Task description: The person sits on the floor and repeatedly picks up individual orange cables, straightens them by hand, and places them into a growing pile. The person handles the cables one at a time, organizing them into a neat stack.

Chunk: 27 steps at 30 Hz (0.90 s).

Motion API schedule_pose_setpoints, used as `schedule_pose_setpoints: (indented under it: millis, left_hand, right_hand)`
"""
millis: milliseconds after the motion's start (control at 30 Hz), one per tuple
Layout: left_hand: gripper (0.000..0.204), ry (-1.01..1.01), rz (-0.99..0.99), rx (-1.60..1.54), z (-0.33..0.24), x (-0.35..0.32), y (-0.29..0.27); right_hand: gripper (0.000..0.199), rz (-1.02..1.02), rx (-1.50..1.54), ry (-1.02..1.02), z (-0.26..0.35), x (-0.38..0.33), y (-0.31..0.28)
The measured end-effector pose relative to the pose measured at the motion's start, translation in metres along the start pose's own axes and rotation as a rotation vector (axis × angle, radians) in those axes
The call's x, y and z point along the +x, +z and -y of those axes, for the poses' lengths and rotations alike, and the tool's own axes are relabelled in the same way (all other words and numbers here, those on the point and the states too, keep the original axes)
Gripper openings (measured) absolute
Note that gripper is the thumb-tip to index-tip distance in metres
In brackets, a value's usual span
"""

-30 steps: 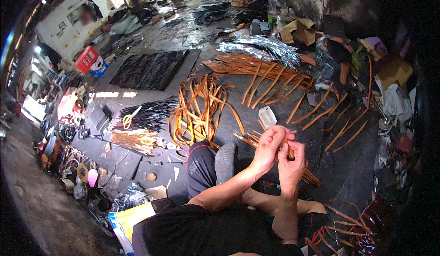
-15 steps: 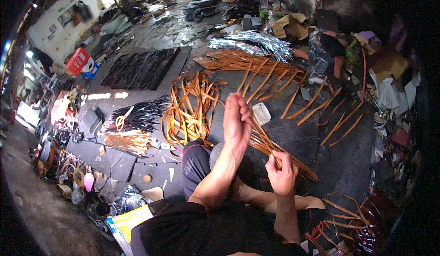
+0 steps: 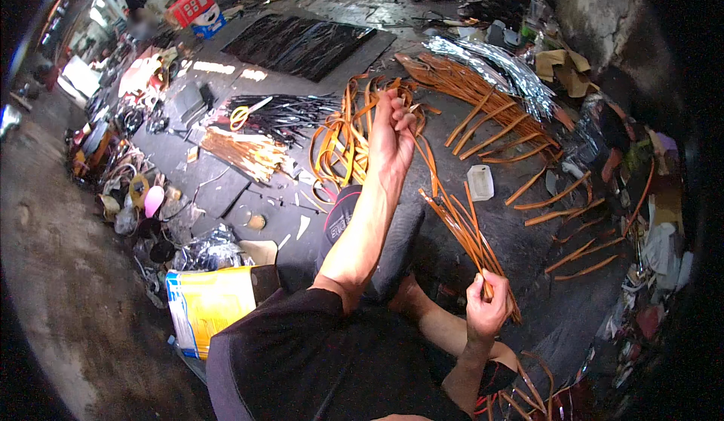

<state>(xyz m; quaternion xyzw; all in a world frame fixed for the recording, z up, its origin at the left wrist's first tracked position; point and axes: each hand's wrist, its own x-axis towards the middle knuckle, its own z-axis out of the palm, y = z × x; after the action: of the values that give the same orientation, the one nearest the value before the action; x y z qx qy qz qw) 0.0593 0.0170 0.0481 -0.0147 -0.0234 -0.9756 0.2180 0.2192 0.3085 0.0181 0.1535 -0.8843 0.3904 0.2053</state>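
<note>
My left hand (image 3: pixel 392 131) is raised over the far side of the tangle of long orange-brown strips (image 3: pixel 332 153). Its fingers are curled together at the end of a narrow brown strip (image 3: pixel 427 157), which runs down toward the bundle; the grip itself is partly hidden. Lower right, my right hand (image 3: pixel 487 305) is closed round a loose bundle of glossy, leather-like brown strips (image 3: pixel 464 236). The bundle's free ends fan out up and to the left. A small white tray (image 3: pixel 480 183) lies on the mat to the right of the bundle.
Brown strips (image 3: pixel 483 104) lie piled at the far right, beside silvery strips (image 3: pixel 501 67). Single strips (image 3: pixel 558 211) are spread along the right. Scissors with yellow handles (image 3: pixel 240 118) rest on black strips (image 3: pixel 290 112). A yellow bag (image 3: pixel 215 308) is by my left side.
The view has turned. My left hand has moved away from me, over the strip tangle. My right hand has drawn nearer with the bundle, and the hands are farther apart.
</note>
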Motion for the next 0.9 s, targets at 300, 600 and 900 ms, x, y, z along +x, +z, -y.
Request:
schedule_pose_setpoints:
  millis: [300, 600, 900]
  left_hand:
    - [0.023, 0.052, -0.018, -0.076, -0.035, 0.024, -0.022]
    - [0.025, 0.088, -0.075, -0.073, -0.076, 0.049, -0.057]
    - [0.028, 0.065, -0.178, 0.592, -0.057, 0.058, -0.077]
  right_hand:
    - [0.015, 0.046, -0.047, -0.073, -0.008, -0.016, -0.011]
    - [0.014, 0.147, -0.082, 0.014, -0.012, -0.030, -0.026]
    - [0.010, 0.168, -0.126, -0.069, -0.036, -0.026, -0.050]
